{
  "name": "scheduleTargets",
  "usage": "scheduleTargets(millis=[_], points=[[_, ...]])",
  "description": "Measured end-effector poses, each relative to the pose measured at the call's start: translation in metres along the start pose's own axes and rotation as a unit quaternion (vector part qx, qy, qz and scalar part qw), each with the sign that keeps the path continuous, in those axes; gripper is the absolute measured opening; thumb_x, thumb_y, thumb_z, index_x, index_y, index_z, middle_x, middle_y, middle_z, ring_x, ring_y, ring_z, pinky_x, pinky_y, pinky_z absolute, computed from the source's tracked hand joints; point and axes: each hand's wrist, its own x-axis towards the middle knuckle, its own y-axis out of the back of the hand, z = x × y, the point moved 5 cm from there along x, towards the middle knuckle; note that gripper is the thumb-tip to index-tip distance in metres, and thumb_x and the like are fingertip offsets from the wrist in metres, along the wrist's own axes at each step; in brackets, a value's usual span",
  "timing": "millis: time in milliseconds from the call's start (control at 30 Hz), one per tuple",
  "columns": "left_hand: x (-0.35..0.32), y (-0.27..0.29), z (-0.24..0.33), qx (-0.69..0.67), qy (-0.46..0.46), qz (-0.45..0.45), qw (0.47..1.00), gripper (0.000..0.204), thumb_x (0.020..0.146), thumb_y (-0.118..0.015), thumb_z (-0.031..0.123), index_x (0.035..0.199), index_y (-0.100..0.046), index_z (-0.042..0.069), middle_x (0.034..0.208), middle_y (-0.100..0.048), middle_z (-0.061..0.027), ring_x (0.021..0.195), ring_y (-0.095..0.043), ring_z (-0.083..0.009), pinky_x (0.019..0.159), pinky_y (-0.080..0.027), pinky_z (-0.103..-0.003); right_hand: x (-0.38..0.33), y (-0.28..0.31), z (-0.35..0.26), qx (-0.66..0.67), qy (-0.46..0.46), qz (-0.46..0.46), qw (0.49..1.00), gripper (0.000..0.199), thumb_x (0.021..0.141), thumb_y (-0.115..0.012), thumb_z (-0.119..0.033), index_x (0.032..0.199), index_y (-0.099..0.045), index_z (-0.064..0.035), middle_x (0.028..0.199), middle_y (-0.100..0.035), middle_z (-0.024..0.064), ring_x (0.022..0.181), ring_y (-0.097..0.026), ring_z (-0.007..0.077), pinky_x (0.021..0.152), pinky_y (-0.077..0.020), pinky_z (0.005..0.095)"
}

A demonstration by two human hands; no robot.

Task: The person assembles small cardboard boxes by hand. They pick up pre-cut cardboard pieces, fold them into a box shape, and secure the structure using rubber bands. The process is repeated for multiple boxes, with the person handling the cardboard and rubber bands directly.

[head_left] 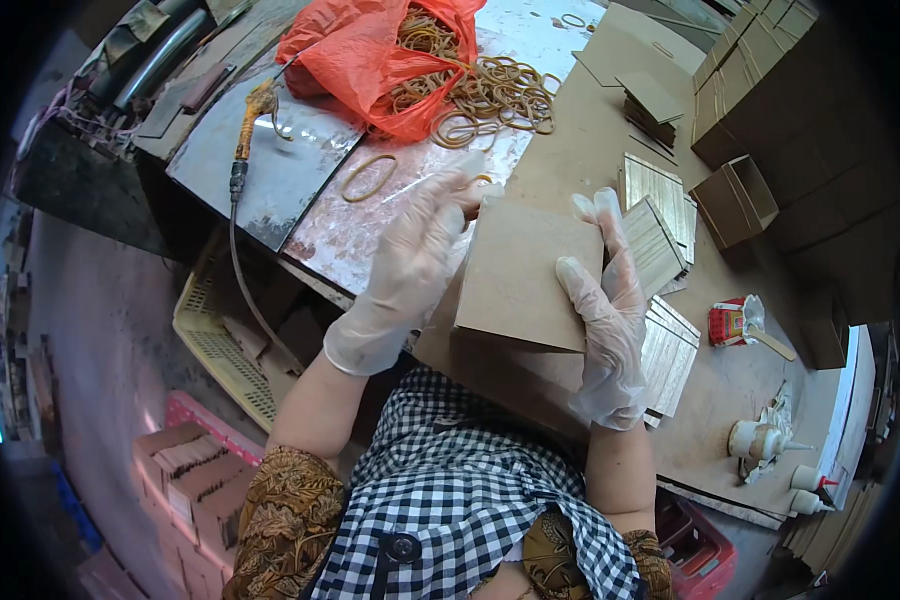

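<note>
Closest to me is the black-and-white checked cloth apron (440, 460) of the person working here, and both hands are in thin, clear-ish gloves. The right hand (615, 325) has a solid hold on a plain brown cardboard box (530, 265), thumb on the top face and fingers along its right side. That box is up in front of the apron, around the table's near edge. The left hand (415, 255) is by its upper left corner, fingers partly bent; can't tell if it's gripping anything.

Just past the right hand there are pale wood-grain panels (660, 250) in loose stacks. Over to the right, a grubby white squeeze bottle (755, 440) lies on its side, and a bit farther up there's a red-and-white tub (730, 322) with a wooden stick poking out. A small open brown box (735, 200) sits beyond that.

On the left side of the table, a single tan rubber band lies flat near a yellow-handled air tool (248, 130). Farther back, a bright red plastic bag (355, 70) spills a tangled heap of tan rubber bands (500, 95), and stacked brown cartons (750, 65) fill the far right.
</note>
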Motion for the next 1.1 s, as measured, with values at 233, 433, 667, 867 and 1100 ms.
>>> scheduleTargets(millis=[233, 433, 667, 867, 1100], points=[[0.016, 0.004, -0.002, -0.06, 0.116, -0.001, 0.991, 0.03, 0.1, -0.06, 0.018, 0.123, -0.062, -0.001, 0.11, -0.069, -0.0095, 0.1, -0.065, -0.0169, 0.095, -0.05, -0.032, 0.0, -0.001, -0.001, -0.006, 0.016, 0.02, 1.0, 0.063, 0.089, -0.066, -0.006, 0.147, -0.042, -0.0015, 0.154, -0.039, 0.0113, 0.144, -0.032, 0.0218, 0.118, -0.027, 0.0343], [0.021, 0.0, 0.024, 0.035, 0.181, -0.033, 0.982, 0.024, 0.092, -0.07, 0.014, 0.111, -0.07, -0.002, 0.104, -0.071, -0.0065, 0.096, -0.064, -0.0116, 0.088, -0.051, -0.027, 0.001, 0.001, 0.001, 0.012, 0.009, 0.006, 1.0, 0.06, 0.089, -0.069, -0.004, 0.143, -0.044, -0.004, 0.155, -0.035, 0.0116, 0.144, -0.029, 0.0223, 0.117, -0.0284, 0.0355], [0.039, -0.003, 0.035, 0.212, 0.149, -0.094, 0.961, 0.016, 0.09, -0.07, 0.01, 0.098, -0.074, -0.003, 0.085, -0.071, -0.0016, 0.076, -0.061, -0.0076, 0.071, -0.049, -0.024, 0.0, 0.003, 0.003, 0.012, 0.009, 0.005, 1.0, 0.06, 0.089, -0.07, -0.005, 0.144, -0.044, -0.0048, 0.158, -0.03, 0.0134, 0.145, -0.029, 0.0236, 0.117, -0.0277, 0.0362], [0.046, -0.008, 0.044, 0.316, 0.051, -0.112, 0.941, 0.014, 0.092, -0.067, 0.011, 0.09, -0.072, -0.003, 0.074, -0.065, 0.0013, 0.07, -0.057, -0.0069, 0.063, -0.046, -0.024, 0.001, 0.002, 0.0, 0.002, 0.01, -0.001, 1.0, 0.061, 0.09, -0.069, -0.006, 0.144, -0.043, -0.0054, 0.16, -0.026, 0.0144, 0.147, -0.025, 0.0254, 0.118, -0.0257, 0.0365], [0.04, 0.012, 0.0, 0.141, 0.069, -0.057, 0.986, 0.016, 0.096, -0.063, 0.014, 0.094, -0.069, -0.001, 0.083, -0.068, -0.0019, 0.074, -0.062, -0.0104, 0.07, -0.051, -0.026, 0.001, 0.001, -0.001, -0.008, 0.015, -0.002, 1.0, 0.062, 0.09, -0.069, -0.007, 0.145, -0.043, -0.0041, 0.159, -0.027, 0.0155, 0.148, -0.023, 0.0254, 0.119, -0.0229, 0.0366]])
